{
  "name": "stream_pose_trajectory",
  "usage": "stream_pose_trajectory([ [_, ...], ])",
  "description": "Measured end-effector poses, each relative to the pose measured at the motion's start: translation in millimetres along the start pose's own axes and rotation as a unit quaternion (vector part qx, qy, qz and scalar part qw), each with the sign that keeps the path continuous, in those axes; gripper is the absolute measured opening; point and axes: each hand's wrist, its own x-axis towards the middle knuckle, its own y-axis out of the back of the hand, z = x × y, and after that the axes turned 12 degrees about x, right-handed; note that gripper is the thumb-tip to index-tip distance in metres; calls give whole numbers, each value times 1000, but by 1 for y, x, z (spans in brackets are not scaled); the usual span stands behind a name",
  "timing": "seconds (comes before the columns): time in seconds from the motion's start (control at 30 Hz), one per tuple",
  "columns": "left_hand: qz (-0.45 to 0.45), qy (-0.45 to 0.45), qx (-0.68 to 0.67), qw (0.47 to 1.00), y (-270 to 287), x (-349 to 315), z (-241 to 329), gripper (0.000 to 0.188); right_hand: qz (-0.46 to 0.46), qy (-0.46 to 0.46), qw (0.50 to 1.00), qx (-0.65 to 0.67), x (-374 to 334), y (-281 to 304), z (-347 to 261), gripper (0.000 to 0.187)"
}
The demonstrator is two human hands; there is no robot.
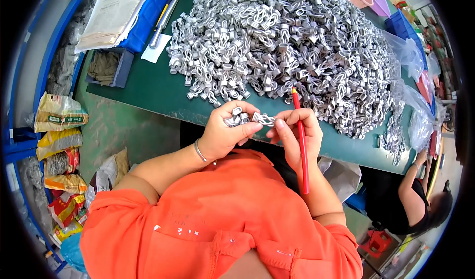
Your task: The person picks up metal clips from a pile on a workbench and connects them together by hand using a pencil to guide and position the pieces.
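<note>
My left hand [221, 130] is closed around several small grey metal pieces, each with a ribbed collar. One of them, a twisted grey metal link [266, 120], sticks out between its thumb and fingers. My right hand [308, 128] pinches the looped end of that link between thumb and forefinger. A red pencil [303, 155] also rests in my right hand, its tip pointing up and away from me. Just beyond both hands, a large heap of the same grey metal links [297, 46] covers much of the green table [163, 98].
At the far left stand a blue bin [148, 19] topped with newspapers [114, 11] and a grey box [116, 71] of cloth. Plastic bags [420, 120] lie at the table's right end. A co-worker [403, 200] sits at right. Filled sacks [59, 113] line the left shelf.
</note>
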Motion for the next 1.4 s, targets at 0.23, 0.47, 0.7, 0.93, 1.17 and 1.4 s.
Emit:
stream_pose_trajectory([
  [0.23,-9,6,55,998,1,-6,6,17,-20,-54,995,78,-4,9,11,16],
  [0.47,-51,-70,103,991,-1,-6,13,19,-75,142,985,-63,-4,24,33,34],
  [0.7,-12,7,67,998,-1,-7,8,19,-59,264,956,-112,-3,25,23,44],
  [0.93,-23,38,18,999,0,-6,6,13,-71,279,952,-105,-2,23,18,42],
  [1.17,-64,234,-226,943,2,3,10,19,-169,335,908,-187,7,5,9,23],
  [1.4,-42,186,-149,970,9,-4,-3,8,-56,396,799,-449,62,6,31,29],
])
